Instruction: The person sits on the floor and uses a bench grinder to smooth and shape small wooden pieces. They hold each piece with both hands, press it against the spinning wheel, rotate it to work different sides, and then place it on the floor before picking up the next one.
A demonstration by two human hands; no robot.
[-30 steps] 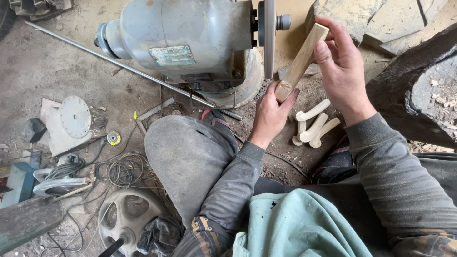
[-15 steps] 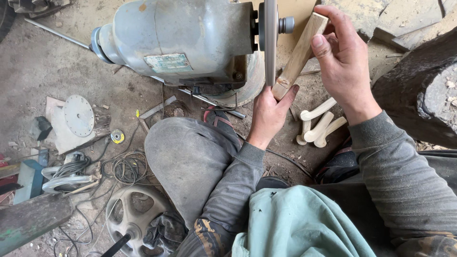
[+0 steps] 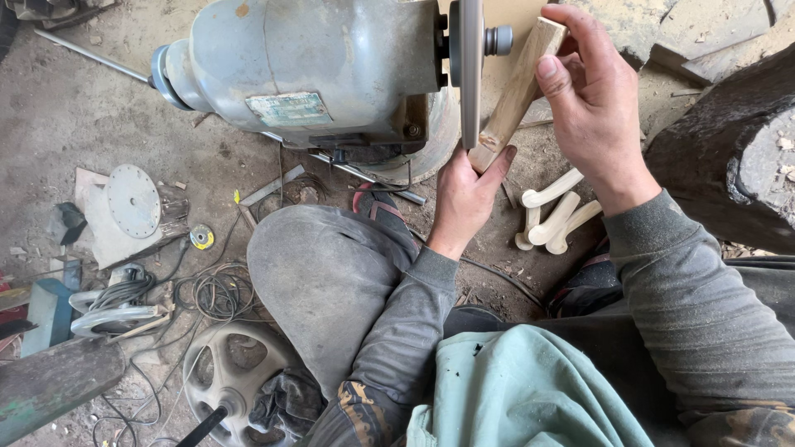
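Observation:
A pale wooden stick (image 3: 517, 91) is held by both hands against the thin grey disc (image 3: 470, 70) of a big grey motor (image 3: 315, 62). My left hand (image 3: 464, 199) grips the stick's lower end. My right hand (image 3: 592, 99) holds its upper end, fingers wrapped over the top. The stick leans, top to the right, with its left face at the disc's edge. My bent knee in grey trousers (image 3: 323, 273) sits just below the motor.
Three carved pale wooden pieces (image 3: 555, 211) lie on the dirt floor below my right hand. A dark log (image 3: 729, 157) stands at the right. At the left are a round metal disc (image 3: 132, 199), coiled wires (image 3: 215, 290), a fan hub (image 3: 236, 372) and a long metal rod (image 3: 91, 54).
The view has shifted a little, so the motor sits lower and further right in frame. Both hands keep the stick at the disc, with its upper end now slightly higher.

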